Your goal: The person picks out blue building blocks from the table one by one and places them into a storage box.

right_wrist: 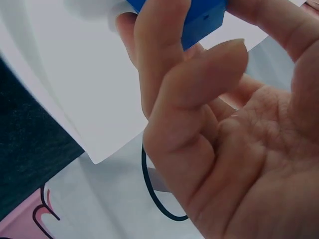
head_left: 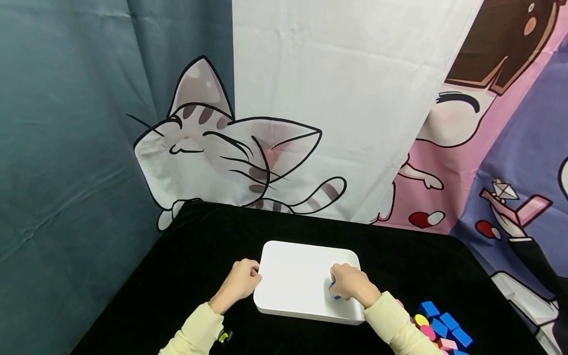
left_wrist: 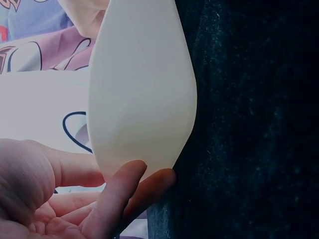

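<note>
A shallow white tray [head_left: 293,276] lies on the black cloth in front of me. My left hand [head_left: 241,280] holds the tray's left end; in the left wrist view the thumb is at the rim and fingertips [left_wrist: 130,174] touch the outer wall. Over the tray's right part, my right hand [head_left: 350,282] pinches a blue block [right_wrist: 205,22] between thumb and fingers. In the head view the hand covers most of that block. Whether the block touches the tray floor, I cannot tell.
Several loose blocks lie in a pile right of the tray, beside my right sleeve: blue blocks [head_left: 449,321], a yellow round piece [head_left: 421,320] and pink pieces [head_left: 427,332]. The black cloth [head_left: 213,236] covers the table. Printed curtains [head_left: 310,64] hang behind it.
</note>
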The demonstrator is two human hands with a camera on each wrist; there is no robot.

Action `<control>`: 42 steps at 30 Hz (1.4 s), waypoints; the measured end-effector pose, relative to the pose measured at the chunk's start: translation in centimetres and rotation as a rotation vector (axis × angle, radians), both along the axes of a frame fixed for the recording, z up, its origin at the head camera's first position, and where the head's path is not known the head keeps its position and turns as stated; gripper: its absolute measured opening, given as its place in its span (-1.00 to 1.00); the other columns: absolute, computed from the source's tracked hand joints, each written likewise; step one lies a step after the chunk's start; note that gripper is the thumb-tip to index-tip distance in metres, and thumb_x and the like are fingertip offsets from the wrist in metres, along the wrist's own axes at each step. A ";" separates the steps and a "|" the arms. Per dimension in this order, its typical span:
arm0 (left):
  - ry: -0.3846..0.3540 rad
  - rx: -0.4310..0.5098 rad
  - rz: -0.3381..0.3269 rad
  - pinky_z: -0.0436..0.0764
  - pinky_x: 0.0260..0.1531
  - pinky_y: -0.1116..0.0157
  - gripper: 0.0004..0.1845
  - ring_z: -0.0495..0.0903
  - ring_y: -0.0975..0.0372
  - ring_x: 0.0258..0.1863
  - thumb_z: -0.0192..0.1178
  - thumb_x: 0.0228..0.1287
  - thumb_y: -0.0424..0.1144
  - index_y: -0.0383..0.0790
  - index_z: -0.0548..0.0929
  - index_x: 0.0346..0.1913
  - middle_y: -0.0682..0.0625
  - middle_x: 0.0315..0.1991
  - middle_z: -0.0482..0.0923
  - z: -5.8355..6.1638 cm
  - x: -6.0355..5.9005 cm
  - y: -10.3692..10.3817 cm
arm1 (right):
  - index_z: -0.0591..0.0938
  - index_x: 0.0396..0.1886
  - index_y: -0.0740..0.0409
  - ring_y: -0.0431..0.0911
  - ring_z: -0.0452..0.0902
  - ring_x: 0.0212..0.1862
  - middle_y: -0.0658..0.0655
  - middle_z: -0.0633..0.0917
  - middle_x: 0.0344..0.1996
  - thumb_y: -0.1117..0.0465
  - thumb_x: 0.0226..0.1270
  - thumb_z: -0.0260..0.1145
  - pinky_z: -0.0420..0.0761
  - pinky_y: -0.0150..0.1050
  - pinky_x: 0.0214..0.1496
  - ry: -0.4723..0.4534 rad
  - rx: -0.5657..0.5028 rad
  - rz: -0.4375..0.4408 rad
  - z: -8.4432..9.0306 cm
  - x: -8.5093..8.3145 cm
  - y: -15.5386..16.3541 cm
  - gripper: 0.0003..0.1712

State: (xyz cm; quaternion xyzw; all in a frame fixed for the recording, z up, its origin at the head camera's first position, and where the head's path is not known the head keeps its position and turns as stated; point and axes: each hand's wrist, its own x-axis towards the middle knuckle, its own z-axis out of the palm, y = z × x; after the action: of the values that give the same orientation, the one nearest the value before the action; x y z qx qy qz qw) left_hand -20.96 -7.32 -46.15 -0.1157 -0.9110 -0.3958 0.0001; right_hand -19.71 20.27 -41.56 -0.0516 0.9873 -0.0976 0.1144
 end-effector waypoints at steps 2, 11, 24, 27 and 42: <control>-0.009 0.007 0.000 0.44 -0.71 0.40 -0.86 0.42 0.30 -0.69 0.14 0.09 -0.41 -0.36 0.63 -0.28 0.05 -0.62 0.51 -0.1 0.0 0.0 | 0.44 -0.60 0.08 -0.14 0.43 -0.73 0.02 0.48 -0.70 0.27 -0.11 0.33 0.35 -0.26 -0.65 -0.009 -0.001 0.002 0.0 -0.1 0.0 -0.81; -0.010 0.019 -0.004 0.43 -0.73 0.40 -0.86 0.42 0.31 -0.72 0.13 0.08 -0.42 -0.36 0.63 -0.29 0.06 -0.64 0.52 -0.3 0.1 -0.4 | 0.56 -0.21 0.14 -0.14 0.48 -0.56 0.10 0.54 -0.39 -0.01 -0.06 0.42 0.44 -0.22 -0.53 -0.056 -0.006 0.000 0.3 -0.2 0.2 -0.54; -0.046 0.053 -0.023 0.50 -0.72 0.42 -0.88 0.48 0.31 -0.71 0.11 0.08 -0.43 -0.37 0.62 -0.33 0.02 -0.62 0.53 -0.4 -0.1 -0.2 | 0.52 -0.03 0.19 -0.07 0.48 -0.35 0.19 0.61 -0.20 -0.32 -0.02 0.28 0.54 -0.08 -0.39 0.020 -0.054 -0.081 0.8 -0.5 2.4 -0.24; -0.051 0.072 -0.027 0.51 -0.73 0.43 -0.88 0.49 0.30 -0.71 0.11 0.07 -0.44 -0.38 0.62 -0.33 0.01 -0.61 0.54 -0.5 -0.1 -0.2 | 0.51 0.00 0.20 -0.08 0.49 -0.38 0.17 0.63 -0.24 -0.21 0.07 0.28 0.56 -0.09 -0.40 0.040 -0.091 -0.091 1.0 -0.5 3.2 -0.34; -0.050 0.103 -0.040 0.55 -0.71 0.45 -0.87 0.54 0.29 -0.66 0.10 0.07 -0.45 -0.39 0.62 -0.32 -0.01 -0.59 0.56 -0.4 -0.2 -0.1 | 0.50 -0.18 0.18 -0.15 0.48 -0.45 0.05 0.60 -0.44 0.06 0.22 0.19 0.46 -0.23 -0.52 0.271 -0.225 -0.171 1.0 -0.1 9.5 -0.69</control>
State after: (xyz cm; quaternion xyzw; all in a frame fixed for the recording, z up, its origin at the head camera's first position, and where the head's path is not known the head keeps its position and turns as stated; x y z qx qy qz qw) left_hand -21.19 -7.46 -46.54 -0.1237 -0.8867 -0.4448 -0.0245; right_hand -19.83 29.76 -40.54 0.0075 0.9773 -0.2089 -0.0349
